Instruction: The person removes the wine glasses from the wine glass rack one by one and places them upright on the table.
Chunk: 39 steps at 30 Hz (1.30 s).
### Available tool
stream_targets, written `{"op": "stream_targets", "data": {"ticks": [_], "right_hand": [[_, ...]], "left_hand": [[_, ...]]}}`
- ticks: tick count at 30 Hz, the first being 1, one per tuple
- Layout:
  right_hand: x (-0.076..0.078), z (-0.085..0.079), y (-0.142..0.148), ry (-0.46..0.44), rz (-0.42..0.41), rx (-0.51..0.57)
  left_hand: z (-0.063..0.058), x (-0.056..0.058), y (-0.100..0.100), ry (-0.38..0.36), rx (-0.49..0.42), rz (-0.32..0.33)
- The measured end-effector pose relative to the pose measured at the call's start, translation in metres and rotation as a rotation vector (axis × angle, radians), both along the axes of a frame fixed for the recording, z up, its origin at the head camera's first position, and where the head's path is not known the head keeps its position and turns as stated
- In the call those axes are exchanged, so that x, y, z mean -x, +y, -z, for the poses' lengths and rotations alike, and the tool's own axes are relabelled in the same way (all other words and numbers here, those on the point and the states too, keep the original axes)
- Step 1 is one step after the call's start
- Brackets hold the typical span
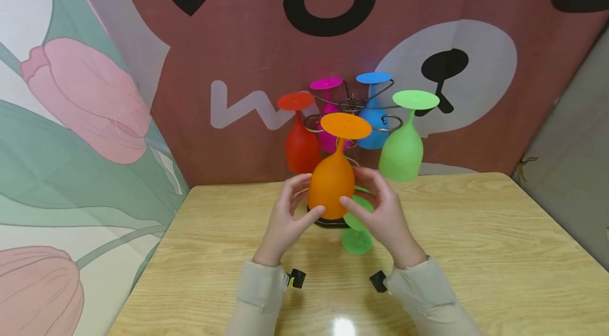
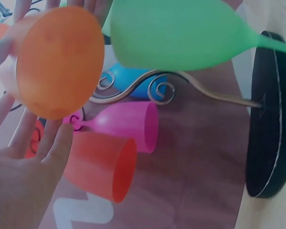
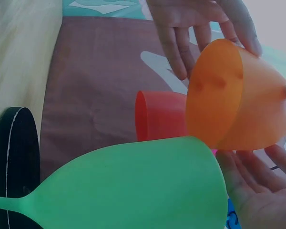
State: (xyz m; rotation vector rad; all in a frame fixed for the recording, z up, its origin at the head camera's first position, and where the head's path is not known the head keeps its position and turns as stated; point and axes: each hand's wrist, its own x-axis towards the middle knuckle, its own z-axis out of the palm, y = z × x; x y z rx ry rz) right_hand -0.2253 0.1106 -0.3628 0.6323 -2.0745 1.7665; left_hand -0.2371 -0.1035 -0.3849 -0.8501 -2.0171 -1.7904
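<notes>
An upside-down orange plastic goblet [image 1: 331, 185] is held between both hands in front of a wire goblet rack [image 1: 352, 105]. My left hand [image 1: 284, 217] grips its left side, thumb near the rim. On the opposite side, my right hand [image 1: 387, 217] holds the bowl with thumb and fingers. The goblet's mouth [image 2: 62, 64] faces down in the left wrist view. Whether its stem sits in a rack loop, I cannot tell. Below it, a green goblet [image 1: 358, 241] stands upright on the table, partly hidden by the right hand.
Red [image 1: 303, 148], magenta [image 1: 328, 127], blue [image 1: 374, 119] and light green [image 1: 402, 154] goblets hang upside down from the rack. Its black base [image 2: 269, 119] stands on the wooden table [image 1: 214, 251]. A printed cloth [image 1: 228, 35] hangs behind.
</notes>
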Motion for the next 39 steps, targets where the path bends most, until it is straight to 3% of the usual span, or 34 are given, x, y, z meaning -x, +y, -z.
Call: {"op": "stream_targets", "data": {"ticks": [4, 14, 20, 26, 29, 32, 39], "right_hand": [[-0.001, 0.004, 0.0, 0.048, -0.018, -0.033], [0.002, 0.014, 0.004, 0.277, -0.054, -0.137], [0.003, 0.018, 0.004, 0.356, -0.024, -0.201], [0.008, 0.02, 0.002, 0.55, 0.014, -0.172], [0.01, 0.019, 0.0, 0.654, 0.024, -0.184], [0.011, 0.019, -0.001, 0.726, 0.062, -0.237], [0.014, 0.022, 0.0, 0.852, 0.128, -0.356]], "left_hand": [[-0.002, -0.001, -0.007, 0.027, 0.022, 0.039], [-0.004, 0.004, -0.024, 0.112, 0.106, 0.158], [-0.004, 0.005, -0.027, 0.128, 0.117, 0.183], [-0.005, 0.004, -0.027, 0.112, 0.092, 0.169], [-0.008, 0.002, -0.025, 0.048, 0.044, 0.198], [-0.011, 0.0, -0.021, -0.073, -0.042, 0.21], [-0.016, -0.003, -0.011, -0.441, -0.258, 0.09]]}}
